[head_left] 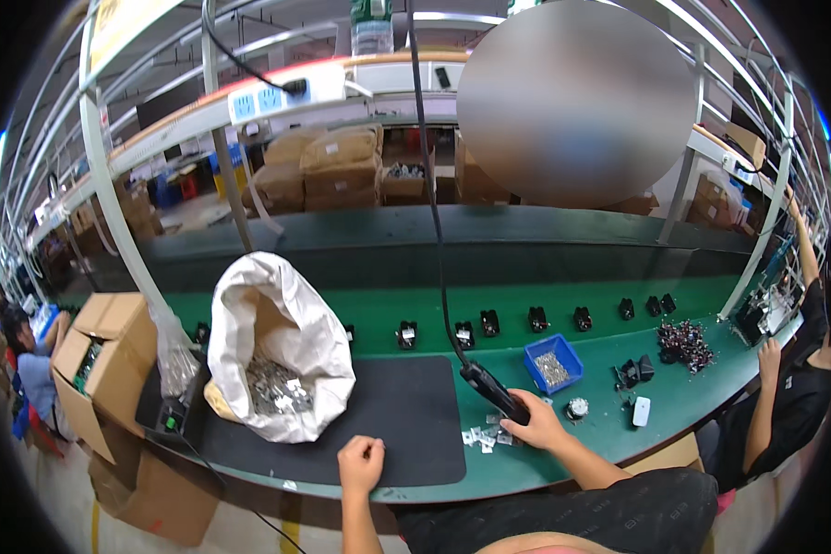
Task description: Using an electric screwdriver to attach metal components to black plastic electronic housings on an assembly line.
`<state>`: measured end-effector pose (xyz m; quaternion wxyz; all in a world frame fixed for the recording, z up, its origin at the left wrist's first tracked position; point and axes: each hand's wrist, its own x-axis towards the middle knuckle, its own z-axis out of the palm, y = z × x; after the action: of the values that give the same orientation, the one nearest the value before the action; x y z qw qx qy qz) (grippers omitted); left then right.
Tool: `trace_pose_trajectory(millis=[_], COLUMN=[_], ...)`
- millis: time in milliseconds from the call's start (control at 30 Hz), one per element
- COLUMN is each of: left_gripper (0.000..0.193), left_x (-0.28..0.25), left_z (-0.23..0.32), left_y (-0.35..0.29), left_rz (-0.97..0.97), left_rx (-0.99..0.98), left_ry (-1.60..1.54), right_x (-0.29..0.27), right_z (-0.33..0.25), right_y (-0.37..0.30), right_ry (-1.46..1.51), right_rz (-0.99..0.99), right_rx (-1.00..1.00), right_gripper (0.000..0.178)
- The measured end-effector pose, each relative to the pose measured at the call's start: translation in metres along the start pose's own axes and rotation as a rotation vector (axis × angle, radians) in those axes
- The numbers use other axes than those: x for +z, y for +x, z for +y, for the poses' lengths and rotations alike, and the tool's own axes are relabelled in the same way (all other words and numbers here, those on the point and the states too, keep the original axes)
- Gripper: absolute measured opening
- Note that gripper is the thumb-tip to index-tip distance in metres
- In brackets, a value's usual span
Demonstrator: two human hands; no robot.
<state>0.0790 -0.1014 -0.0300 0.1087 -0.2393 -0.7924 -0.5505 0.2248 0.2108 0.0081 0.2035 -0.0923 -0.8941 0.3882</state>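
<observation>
My right hand [537, 420] is wrapped round the lower end of a black corded electric screwdriver [491, 388], which leans up to the left. Its cable [431, 185] runs upward, and its tip is hidden. Below that hand, small flat metal pieces [486, 438] lie scattered on the green bench. My left hand [361, 462] is closed in a fist at the near part of a black mat [415, 406]; whatever is inside the fingers, if anything, is hidden. Beyond it stands an open white sack [328, 374] with many small metal parts [277, 388] inside.
A blue bin [577, 367] holds small metal pieces. Several black parts [537, 319] stand in a row along the green belt. To the right lie a dark pile of small parts [685, 345] and a white object [641, 412]. An open carton [111, 346] stands left; a co-worker [771, 406] sits right.
</observation>
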Motion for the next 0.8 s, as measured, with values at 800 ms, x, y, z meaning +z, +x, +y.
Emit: trace_pose_trajectory(millis=[800], left_gripper=[0.023], left_x=[-0.168], left_z=[0.093], left_y=[0.034], left_rz=[0.826], left_rx=[0.773], left_ry=[0.140], right_x=[-0.099], right_z=[-0.292], right_y=[0.197], right_ry=[-0.272], right_rz=[-0.148], right_rx=[-1.394], right_gripper=[0.032])
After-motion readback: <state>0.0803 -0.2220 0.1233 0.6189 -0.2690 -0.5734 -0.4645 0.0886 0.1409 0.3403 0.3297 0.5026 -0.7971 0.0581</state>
